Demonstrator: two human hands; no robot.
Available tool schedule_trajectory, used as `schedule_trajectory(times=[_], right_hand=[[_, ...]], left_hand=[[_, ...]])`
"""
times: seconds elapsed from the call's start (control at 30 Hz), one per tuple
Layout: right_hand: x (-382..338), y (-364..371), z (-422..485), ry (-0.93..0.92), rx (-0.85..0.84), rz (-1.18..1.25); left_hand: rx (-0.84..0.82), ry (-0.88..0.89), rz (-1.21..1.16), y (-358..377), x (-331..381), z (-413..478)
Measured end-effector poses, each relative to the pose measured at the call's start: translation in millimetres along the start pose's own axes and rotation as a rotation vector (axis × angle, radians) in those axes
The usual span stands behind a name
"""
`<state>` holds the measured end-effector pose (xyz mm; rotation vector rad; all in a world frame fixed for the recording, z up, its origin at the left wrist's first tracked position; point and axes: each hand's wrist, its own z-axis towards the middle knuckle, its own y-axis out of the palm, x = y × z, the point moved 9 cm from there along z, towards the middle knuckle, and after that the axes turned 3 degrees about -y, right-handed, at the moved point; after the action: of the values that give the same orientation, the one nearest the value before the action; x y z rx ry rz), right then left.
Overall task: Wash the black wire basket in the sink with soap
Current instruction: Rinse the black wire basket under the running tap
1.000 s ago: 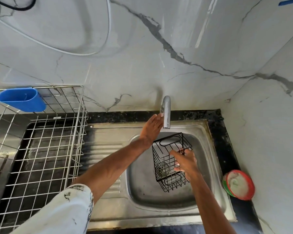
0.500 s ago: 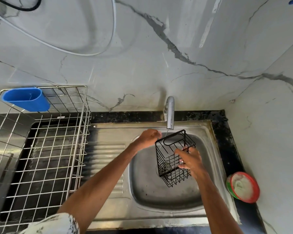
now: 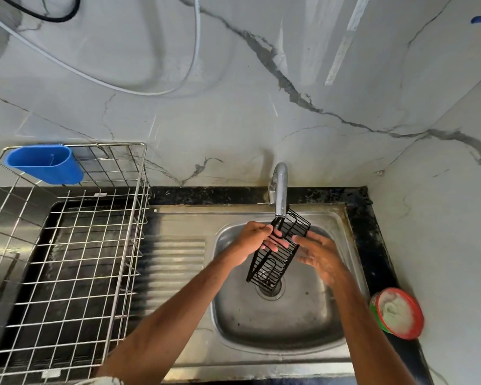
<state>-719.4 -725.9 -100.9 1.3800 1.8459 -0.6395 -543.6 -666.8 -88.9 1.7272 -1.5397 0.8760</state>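
Above the sink (image 3: 261, 329) bowl, the basket (image 3: 271, 263) is being held tilted, its upper end just under the tap (image 3: 280, 187). It is being gripped by the left hand (image 3: 252, 240), whose fingers are curled round its left-side wires. The blurred right hand (image 3: 315, 254) is being pressed against its right side, fingers straight.

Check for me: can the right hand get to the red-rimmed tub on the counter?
Probably yes. The right hand is open beside the black wire basket, which the left hand grips. The red-rimmed tub stands uncovered on the counter to its right, nothing between them.
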Motion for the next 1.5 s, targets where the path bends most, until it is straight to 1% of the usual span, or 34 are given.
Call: schedule_trajectory(times=[0.03,0.07,0.1,0.13,0.17,0.2,0.23,0.27,0.3,0.37,0.4,0.43,0.5,0.57,0.63,0.67,0.77,0.83,0.87,0.9,1.0,1.07,1.13,1.2,1.27,1.37,1.43,1.5], right_hand=[[-8,-7,-2,-0.056,0.078,-0.029],[-18,-13,-4,-0.139,0.162,-0.121],[-33,-14,-9,-0.234,0.213,-0.259],[-49,-6,-16,-0.328,0.206,-0.408],[-62,10,-22,-0.413,0.136,-0.557],[-72,32,-29,-0.477,0.033,-0.703],[-78,54,-37,-0.525,-0.076,-0.801],[-81,73,-42,-0.565,-0.174,-0.839],[-78,88,-42,-0.591,-0.256,-0.867],[-54,105,-34,-0.539,-0.347,-1.060],[-40,108,-28,-0.510,-0.356,-1.150],[-32,109,-27,-0.505,-0.362,-1.181],[-26,108,-31,-0.548,-0.379,-1.193],[-25,106,-34,-0.574,-0.410,-1.313],[-27,100,-24,-0.517,-0.400,-1.428],[-30,96,-14,-0.467,-0.377,-1.444],[-41,90,5,-0.422,-0.355,-1.495],[-41,88,12,-0.395,-0.345,-1.536],[-39,90,11,-0.409,-0.325,-1.523],[-37,95,5,-0.432,-0.319,-1.489],[-22,116,-32,-0.526,-0.403,-1.280],[-20,117,-47,-0.555,-0.416,-1.222],[-23,110,-36,-0.537,-0.389,-1.280],[-29,99,-17,-0.492,-0.339,-1.403],[-41,91,-3,-0.470,-0.302,-1.456],[-50,84,0,-0.359,-0.281,-1.374],[-49,84,-9,-0.389,-0.248,-1.267],[-34,87,-26,-0.411,-0.291,-1.176]], left_hand=[[0.014,-0.012,-0.014,0,-1,0],[0.026,-0.026,-0.023,0,-3,0],[0.040,-0.038,-0.027,-1,-5,1],[0.054,-0.046,-0.023,-4,-7,2],[0.069,-0.054,-0.016,-6,-9,3],[0.077,-0.060,-0.008,-8,-10,3],[0.076,-0.060,-0.005,-8,-9,1],[0.074,-0.052,-0.013,-7,-7,0],[0.080,-0.046,-0.028,-8,-5,-1],[0.118,-0.041,-0.056,-10,-3,-3],[0.146,-0.038,-0.066,-13,-2,-3],[0.168,-0.036,-0.060,-16,-4,-3],[0.170,-0.007,-0.049,-20,-6,-5],[0.160,0.018,-0.082,-20,-7,-9],[0.141,0.016,-0.088,-17,-9,-11],[0.132,0.014,-0.072,-15,-9,-12],[0.110,0.006,-0.038,-14,-9,-14],[0.142,0.013,-0.065,-18,-8,-18],[0.166,0.020,-0.077,-20,-8,-19],[0.194,0.029,-0.095,-22,-7,-21],[0.275,0.048,-0.172,-29,-5,-20],[0.305,0.043,-0.175,-31,-5,-20],[0.293,0.052,-0.164,-29,-5,-19],[0.255,0.071,-0.139,-24,0,-21],[0.236,0.090,-0.149,-21,5,-23],[0.231,0.100,-0.177,-20,6,-21],[0.267,0.071,-0.209,-23,0,-17],[0.312,0.029,-0.252,-26,-7,-15]])
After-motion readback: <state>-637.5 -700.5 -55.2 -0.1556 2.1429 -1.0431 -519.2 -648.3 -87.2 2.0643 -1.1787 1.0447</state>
